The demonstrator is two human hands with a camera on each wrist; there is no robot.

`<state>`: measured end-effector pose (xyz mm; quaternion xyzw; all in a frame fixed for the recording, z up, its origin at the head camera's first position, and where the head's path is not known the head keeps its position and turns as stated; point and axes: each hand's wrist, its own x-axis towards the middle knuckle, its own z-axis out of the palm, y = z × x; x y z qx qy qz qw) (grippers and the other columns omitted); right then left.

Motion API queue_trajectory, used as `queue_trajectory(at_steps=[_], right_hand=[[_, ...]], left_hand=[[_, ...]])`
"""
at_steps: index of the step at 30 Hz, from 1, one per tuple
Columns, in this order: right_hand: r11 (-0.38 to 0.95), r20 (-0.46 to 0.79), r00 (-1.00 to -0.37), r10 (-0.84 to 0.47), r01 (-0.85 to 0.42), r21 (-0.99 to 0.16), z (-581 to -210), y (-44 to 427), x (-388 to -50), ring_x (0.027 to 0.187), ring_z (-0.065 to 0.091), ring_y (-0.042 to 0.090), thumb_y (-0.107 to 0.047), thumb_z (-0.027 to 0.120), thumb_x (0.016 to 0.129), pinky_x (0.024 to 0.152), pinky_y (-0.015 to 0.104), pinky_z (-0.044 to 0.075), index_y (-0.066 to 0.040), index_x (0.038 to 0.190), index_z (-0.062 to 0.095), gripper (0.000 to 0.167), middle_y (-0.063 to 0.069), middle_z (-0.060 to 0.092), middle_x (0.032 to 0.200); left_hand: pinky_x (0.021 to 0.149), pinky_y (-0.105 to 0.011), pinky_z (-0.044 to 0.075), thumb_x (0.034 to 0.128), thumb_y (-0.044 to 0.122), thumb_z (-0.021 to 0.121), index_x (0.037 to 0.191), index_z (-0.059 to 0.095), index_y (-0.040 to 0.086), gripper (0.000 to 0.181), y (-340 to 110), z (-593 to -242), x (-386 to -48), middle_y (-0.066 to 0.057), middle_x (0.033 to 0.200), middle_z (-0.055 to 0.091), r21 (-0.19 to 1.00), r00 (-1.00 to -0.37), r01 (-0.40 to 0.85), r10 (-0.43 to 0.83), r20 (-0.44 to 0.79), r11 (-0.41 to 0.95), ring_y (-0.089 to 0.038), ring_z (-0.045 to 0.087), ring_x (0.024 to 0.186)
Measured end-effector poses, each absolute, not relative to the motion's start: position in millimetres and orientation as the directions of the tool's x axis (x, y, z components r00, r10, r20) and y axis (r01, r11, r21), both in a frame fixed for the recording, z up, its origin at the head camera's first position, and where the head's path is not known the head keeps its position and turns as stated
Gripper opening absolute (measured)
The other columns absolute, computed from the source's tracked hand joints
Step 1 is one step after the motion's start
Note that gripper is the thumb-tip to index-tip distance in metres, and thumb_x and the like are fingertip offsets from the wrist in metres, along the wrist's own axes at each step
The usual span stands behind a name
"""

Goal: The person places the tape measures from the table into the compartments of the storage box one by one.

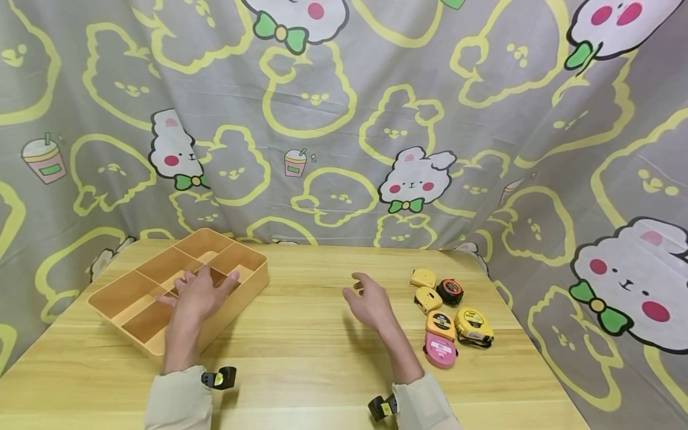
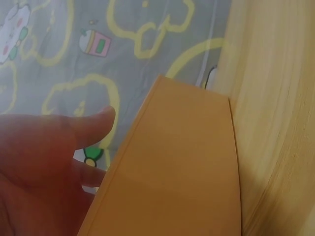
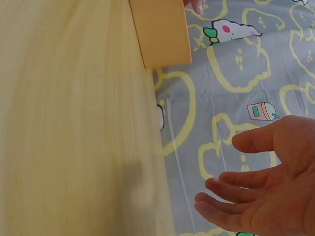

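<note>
head view, taken from the left: the orange-tan divided tray (image 1: 242, 295) sits slantwise on the wooden table (image 1: 312, 370), near the patterned curtain (image 1: 322, 119). it looks like thin, stiff plastic, light and apt to skid if knocked; i'd take it by two opposite outer walls rather than by a slim divider. the left hand (image 1: 199, 295) is over it, fingers spread and thumb apart, gripping nothing; from here i can't tell whether any fingertip touches a divider.

further right, the right hand (image 1: 371, 304) hangs over the table, fingers loosely bent, palm holding nothing.

at the right, the tape measures lie grouped: a pale yellow one (image 1: 423, 278) at the back, a yellow one (image 1: 427, 300) in front of it, an orange one with a black label (image 1: 441, 324), a pink one (image 1: 439, 350) nearest me, a black-and-red one (image 1: 450, 291), and a bigger yellow one (image 1: 473, 325) with a black strap. i'd expect hard cases, dense for their size, a bit slick on the rounded edges; thumb and fingers across opposite sides should serve, with a wider grasp for the big one.
</note>
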<state>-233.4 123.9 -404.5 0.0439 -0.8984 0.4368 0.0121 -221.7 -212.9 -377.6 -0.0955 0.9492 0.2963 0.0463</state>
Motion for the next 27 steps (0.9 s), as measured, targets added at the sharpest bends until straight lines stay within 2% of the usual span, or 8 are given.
queue_trajectory(at_steps=[12,20,27], right_hand=[[0.596,0.066,-0.993,-0.096,-0.111,-0.795,-407,115,-231,0.11,0.065,0.034,-0.023,0.061,0.1,0.086,0.047,0.057,-0.004,0.142,0.056,0.046,0.017,0.069,0.12],[0.572,0.053,-0.994,-0.101,-0.101,-0.814,-402,110,-227,0.111,0.066,0.032,-0.023,0.059,0.101,0.085,0.044,0.058,-0.006,0.143,0.055,0.045,0.015,0.069,0.119],[0.54,0.048,-0.991,-0.128,-0.111,-0.834,-403,101,-224,0.112,0.066,0.033,-0.022,0.059,0.101,0.083,0.042,0.058,-0.005,0.142,0.056,0.044,0.015,0.069,0.119]], left_hand=[[0.095,-0.09,-0.017,0.0995,0.071,0.036,0.156,0.017,-0.01,0.101,-203,-382,-218,-0.052,0.152,0.004,0.556,-0.986,-0.164,-0.115,-0.123,0.815,-0.07,-0.003,0.14],[0.096,-0.089,-0.019,0.1018,0.066,0.037,0.157,0.016,-0.009,0.096,-193,-379,-218,-0.05,0.154,0.002,0.577,-0.988,-0.143,-0.085,-0.126,0.804,-0.068,-0.005,0.142],[0.099,-0.088,-0.017,0.1038,0.061,0.039,0.158,0.014,-0.008,0.091,-189,-378,-217,-0.047,0.156,0.004,0.587,-0.992,-0.107,-0.045,-0.119,0.802,-0.064,0.001,0.144]])
